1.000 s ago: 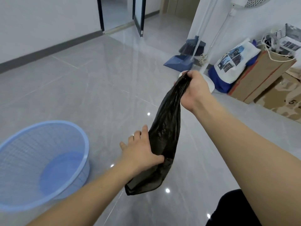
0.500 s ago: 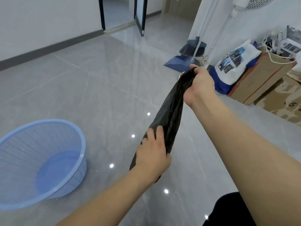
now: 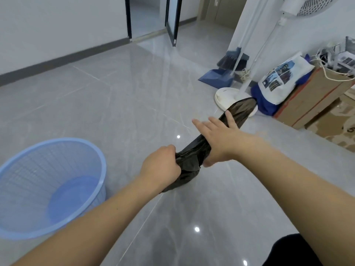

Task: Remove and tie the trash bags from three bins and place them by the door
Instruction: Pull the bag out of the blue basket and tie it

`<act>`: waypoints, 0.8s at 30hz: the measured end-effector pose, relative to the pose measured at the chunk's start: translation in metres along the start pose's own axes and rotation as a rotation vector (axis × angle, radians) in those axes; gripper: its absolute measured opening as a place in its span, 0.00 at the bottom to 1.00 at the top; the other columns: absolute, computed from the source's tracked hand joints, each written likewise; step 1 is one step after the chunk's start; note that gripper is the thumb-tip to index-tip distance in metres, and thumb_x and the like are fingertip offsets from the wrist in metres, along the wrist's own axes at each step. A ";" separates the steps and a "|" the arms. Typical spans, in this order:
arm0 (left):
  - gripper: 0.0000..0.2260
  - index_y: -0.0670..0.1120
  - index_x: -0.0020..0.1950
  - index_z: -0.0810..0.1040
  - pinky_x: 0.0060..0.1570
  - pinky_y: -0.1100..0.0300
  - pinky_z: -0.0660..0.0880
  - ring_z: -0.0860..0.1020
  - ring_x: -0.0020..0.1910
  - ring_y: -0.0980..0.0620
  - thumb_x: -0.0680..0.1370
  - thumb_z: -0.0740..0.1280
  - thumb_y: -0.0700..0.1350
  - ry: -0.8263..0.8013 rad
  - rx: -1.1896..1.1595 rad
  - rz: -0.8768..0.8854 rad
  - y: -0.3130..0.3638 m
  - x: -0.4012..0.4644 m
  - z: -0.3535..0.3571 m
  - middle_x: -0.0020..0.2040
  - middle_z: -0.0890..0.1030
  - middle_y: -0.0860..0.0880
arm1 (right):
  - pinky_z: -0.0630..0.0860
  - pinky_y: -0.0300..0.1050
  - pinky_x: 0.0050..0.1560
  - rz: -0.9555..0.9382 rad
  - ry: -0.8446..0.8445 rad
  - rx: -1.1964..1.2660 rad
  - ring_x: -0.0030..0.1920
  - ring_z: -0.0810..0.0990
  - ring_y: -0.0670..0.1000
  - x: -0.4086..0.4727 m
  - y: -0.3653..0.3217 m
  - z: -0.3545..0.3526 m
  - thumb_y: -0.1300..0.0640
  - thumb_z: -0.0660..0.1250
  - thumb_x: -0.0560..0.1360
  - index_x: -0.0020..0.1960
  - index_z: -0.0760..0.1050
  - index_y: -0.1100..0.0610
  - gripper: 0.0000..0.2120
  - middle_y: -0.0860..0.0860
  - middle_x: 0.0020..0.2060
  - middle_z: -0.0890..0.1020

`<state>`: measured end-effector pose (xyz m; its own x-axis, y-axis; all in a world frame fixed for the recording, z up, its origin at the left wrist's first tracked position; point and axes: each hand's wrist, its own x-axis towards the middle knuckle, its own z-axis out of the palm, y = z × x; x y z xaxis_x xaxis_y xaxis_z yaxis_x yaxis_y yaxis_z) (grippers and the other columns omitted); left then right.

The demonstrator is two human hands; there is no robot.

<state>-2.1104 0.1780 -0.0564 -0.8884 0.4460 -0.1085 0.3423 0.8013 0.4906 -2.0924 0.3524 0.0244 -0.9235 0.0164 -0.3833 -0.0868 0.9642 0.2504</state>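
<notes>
Since half a second ago, my right hand (image 3: 221,143) is no longer clutching the top of the black trash bag (image 3: 194,156); it is now lying lower along the bag with its fingers stretched out straight, its grip released, the thumb tucked under the plastic and one finger resting on the upper part. My left hand (image 3: 161,167) is now clenching the bunched middle of the bag, its grip grasping the plastic tightly. I am holding the bag in the air between both hands, above the grey tiled floor (image 3: 115,104), with its far end (image 3: 242,108) pointing up and to the right toward the white round fan base (image 3: 224,96), and its near end hanging below my left fist. To the left, the blue mesh bin (image 3: 48,189) is standing on the floor with no liner in it, well apart from the bag. Far ahead, the dark-framed door (image 3: 172,18) is standing open. On the far right, a blue dustpan (image 3: 215,76) and a printed tote bag (image 3: 282,77) are sitting beside cardboard boxes (image 3: 311,96).
</notes>
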 end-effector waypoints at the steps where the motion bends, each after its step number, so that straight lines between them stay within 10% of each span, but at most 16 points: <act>1: 0.03 0.44 0.43 0.68 0.34 0.54 0.67 0.73 0.38 0.44 0.71 0.58 0.37 -0.026 -0.015 0.001 0.002 -0.003 0.002 0.43 0.72 0.46 | 0.35 0.64 0.73 0.039 0.004 -0.018 0.75 0.59 0.56 0.005 0.002 0.009 0.43 0.67 0.71 0.79 0.41 0.52 0.48 0.54 0.69 0.70; 3: 0.04 0.44 0.44 0.68 0.37 0.54 0.67 0.72 0.39 0.44 0.72 0.57 0.37 -0.111 -0.039 -0.001 0.004 -0.012 0.010 0.46 0.70 0.46 | 0.55 0.58 0.73 0.102 0.048 -0.038 0.57 0.76 0.57 0.014 0.012 0.022 0.54 0.63 0.74 0.73 0.57 0.56 0.30 0.52 0.49 0.80; 6: 0.07 0.43 0.51 0.70 0.41 0.54 0.71 0.72 0.41 0.45 0.75 0.57 0.39 -0.242 0.038 0.009 0.003 -0.020 0.028 0.52 0.74 0.44 | 0.70 0.49 0.43 0.067 -0.001 -0.132 0.41 0.74 0.55 0.024 0.018 0.041 0.60 0.58 0.77 0.58 0.70 0.57 0.11 0.52 0.46 0.79; 12: 0.08 0.43 0.53 0.69 0.36 0.57 0.65 0.70 0.37 0.47 0.75 0.59 0.44 -0.236 0.072 -0.132 0.009 -0.022 0.048 0.40 0.73 0.49 | 0.71 0.42 0.34 0.093 -0.247 0.000 0.35 0.78 0.49 0.028 0.010 0.072 0.41 0.58 0.71 0.42 0.81 0.53 0.19 0.46 0.34 0.83; 19: 0.24 0.48 0.60 0.75 0.57 0.56 0.75 0.80 0.58 0.47 0.73 0.63 0.64 -0.842 0.425 -0.328 0.015 -0.018 0.078 0.54 0.79 0.48 | 0.77 0.43 0.51 0.109 -0.623 -0.293 0.45 0.79 0.51 0.024 0.008 0.124 0.37 0.65 0.71 0.35 0.74 0.49 0.16 0.44 0.39 0.78; 24: 0.08 0.43 0.45 0.74 0.60 0.51 0.75 0.80 0.57 0.45 0.77 0.59 0.46 -0.970 0.657 -0.329 -0.005 -0.012 0.111 0.39 0.75 0.46 | 0.70 0.56 0.65 0.135 -0.573 -0.467 0.65 0.73 0.60 0.026 -0.009 0.148 0.45 0.61 0.77 0.66 0.71 0.53 0.21 0.55 0.63 0.74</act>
<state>-2.0680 0.2131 -0.1532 -0.4603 0.0709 -0.8849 0.4832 0.8562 -0.1828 -2.0601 0.3832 -0.1198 -0.6095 0.3845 -0.6934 -0.2541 0.7337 0.6302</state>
